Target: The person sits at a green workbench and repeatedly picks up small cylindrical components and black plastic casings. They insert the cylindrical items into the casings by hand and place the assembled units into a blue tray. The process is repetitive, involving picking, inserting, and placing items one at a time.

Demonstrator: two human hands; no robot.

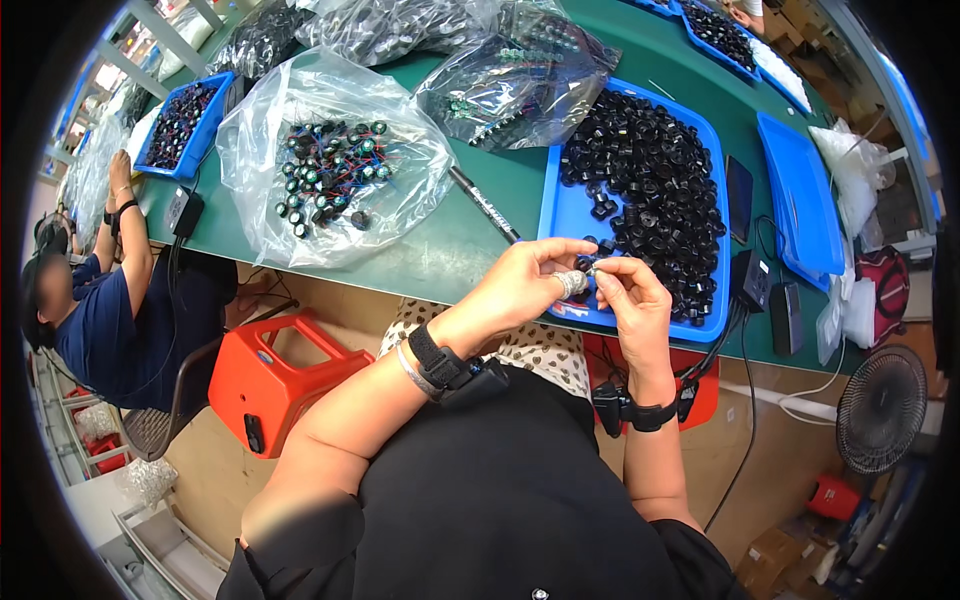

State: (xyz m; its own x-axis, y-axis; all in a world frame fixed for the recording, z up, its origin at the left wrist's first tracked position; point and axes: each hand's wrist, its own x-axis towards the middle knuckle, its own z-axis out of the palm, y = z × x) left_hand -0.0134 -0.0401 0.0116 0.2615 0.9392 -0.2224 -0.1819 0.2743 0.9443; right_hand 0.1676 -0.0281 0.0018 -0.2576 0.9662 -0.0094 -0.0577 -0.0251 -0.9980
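Note:
My left hand (525, 287) and my right hand (637, 293) meet over the near edge of a blue tray (549, 205) full of small black round plastic parts (650, 165). Both hands are closed, fingertips pinched close together. Whatever sits between them is too small and too covered to name. Pale tape wraps one finger of my left hand. Left of the tray, a clear plastic bag (400, 120) lies flat under a pile of small round components with red and blue wires (330, 172). A black marker pen (485, 205) lies between bag and tray.
Dark plastic bags (520, 85) lie at the back. Right of the tray are a phone (738, 198), a black power adapter (750, 280) and stacked blue trays (800, 200). A co-worker (130, 290) sits at left beside a red stool (270, 385). A black fan (880, 410) stands at right.

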